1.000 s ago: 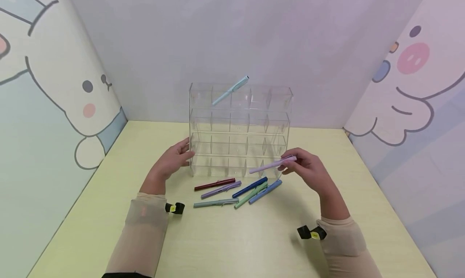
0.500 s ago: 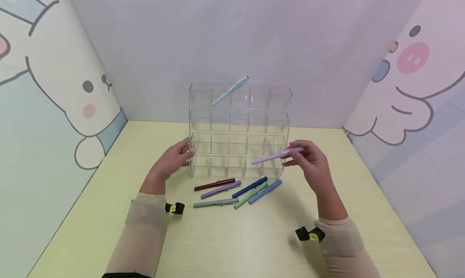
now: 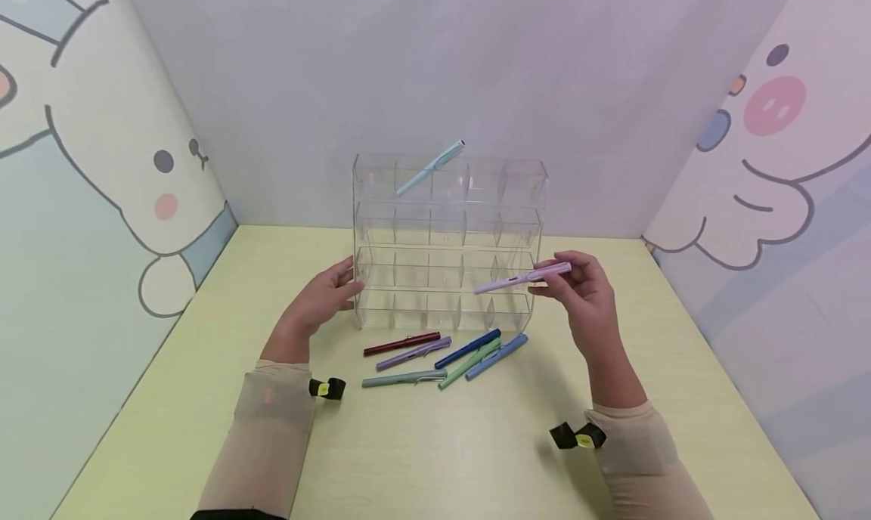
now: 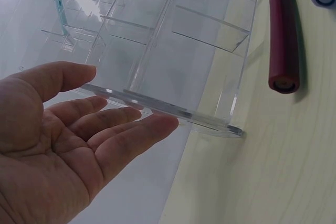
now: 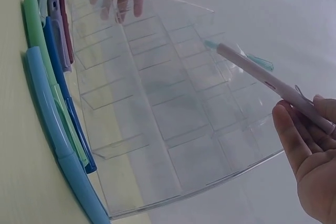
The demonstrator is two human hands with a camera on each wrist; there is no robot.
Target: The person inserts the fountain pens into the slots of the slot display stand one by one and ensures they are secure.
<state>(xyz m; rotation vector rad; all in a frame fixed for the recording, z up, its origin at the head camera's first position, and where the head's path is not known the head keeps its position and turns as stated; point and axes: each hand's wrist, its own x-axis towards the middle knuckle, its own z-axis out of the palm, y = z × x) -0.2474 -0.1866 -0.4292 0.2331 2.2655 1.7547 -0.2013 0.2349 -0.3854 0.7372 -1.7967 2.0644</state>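
Note:
My right hand pinches a light purple pen between thumb and fingers, in front of the right side of a clear acrylic rack. The pen's narrow end points left across the lower rows, and its clip end lies at the fingers. My left hand rests at the rack's left side edge. In the left wrist view its thumb lies on one side of the edge and its fairly straight fingers reach along the other. A light blue pen leans in the rack's top row.
Several pens lie on the table before the rack: dark red, purple, grey-green, dark blue, green and light blue. A plain wall stands behind; cartoon-printed walls flank both sides.
My right hand has risen with the light purple pen, moving up and slightly right along the rack's right side. The left hand, the rack and the other pens stay in place.

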